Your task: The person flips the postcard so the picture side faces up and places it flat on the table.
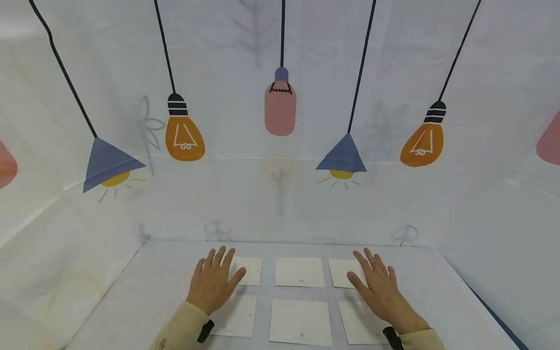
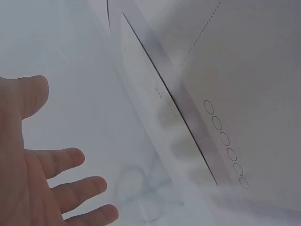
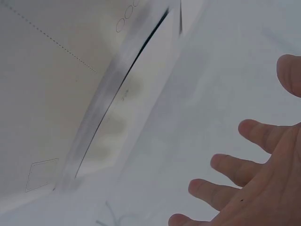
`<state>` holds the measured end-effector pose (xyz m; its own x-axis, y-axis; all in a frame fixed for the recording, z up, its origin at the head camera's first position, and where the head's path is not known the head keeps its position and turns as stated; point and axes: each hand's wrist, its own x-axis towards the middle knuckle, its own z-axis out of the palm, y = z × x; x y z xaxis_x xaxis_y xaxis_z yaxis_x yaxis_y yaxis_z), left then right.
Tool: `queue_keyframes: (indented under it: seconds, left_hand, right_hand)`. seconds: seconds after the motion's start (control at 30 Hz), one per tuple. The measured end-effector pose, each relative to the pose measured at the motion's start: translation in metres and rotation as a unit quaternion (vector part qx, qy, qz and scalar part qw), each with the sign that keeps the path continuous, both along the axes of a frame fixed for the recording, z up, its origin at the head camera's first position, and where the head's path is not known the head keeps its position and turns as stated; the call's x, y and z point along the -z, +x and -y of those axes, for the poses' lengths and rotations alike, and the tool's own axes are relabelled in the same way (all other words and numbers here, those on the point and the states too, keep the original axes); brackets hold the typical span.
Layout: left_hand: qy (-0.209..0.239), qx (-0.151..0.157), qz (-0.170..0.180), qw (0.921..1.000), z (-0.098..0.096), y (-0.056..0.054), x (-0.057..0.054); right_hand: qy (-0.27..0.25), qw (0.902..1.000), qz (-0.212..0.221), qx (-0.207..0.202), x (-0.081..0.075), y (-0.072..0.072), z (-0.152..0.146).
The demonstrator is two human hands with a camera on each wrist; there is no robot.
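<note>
Both hands hover palm down over the table with fingers spread, and neither holds anything. In the head view my left hand (image 1: 213,281) overlaps the back left card (image 1: 250,271), above the front left card (image 1: 238,316). My right hand (image 1: 379,288) overlaps the back right card (image 1: 340,268) and lies over the front right card (image 1: 359,323). Between them are a back middle card (image 1: 300,271) and a front middle card (image 1: 300,321). The cards are white and postcard-like. One card (image 2: 268,84) in the left wrist view bears a dotted line and small outlined circles; a stamp square shows in the right wrist view.
The white table (image 1: 144,296) ends at a pale fabric wall (image 1: 218,204) printed with hanging lamps and bulbs. Similar side walls rise left and right. Dark straps (image 1: 205,331) sit on both wrists, below pale sleeves (image 1: 179,326).
</note>
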<state>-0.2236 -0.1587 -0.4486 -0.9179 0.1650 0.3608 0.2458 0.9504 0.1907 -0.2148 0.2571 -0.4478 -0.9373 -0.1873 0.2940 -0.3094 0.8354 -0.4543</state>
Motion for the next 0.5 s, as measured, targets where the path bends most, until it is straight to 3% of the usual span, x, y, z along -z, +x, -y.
queue_keyframes:
  seconds: [0.23, 0.5]
  left_hand:
    - [0.003, 0.012, 0.01, 0.9999, 0.004, 0.002, -0.002]
    - [0.019, 0.081, -0.017, 0.9964, 0.014, -0.003, -0.006]
  right_hand:
    - [0.004, 1.0, 0.0, -0.002, 0.0, -0.001, 0.004]
    - [-0.032, 0.9989, -0.003, -0.035, -0.002, -0.002, 0.012]
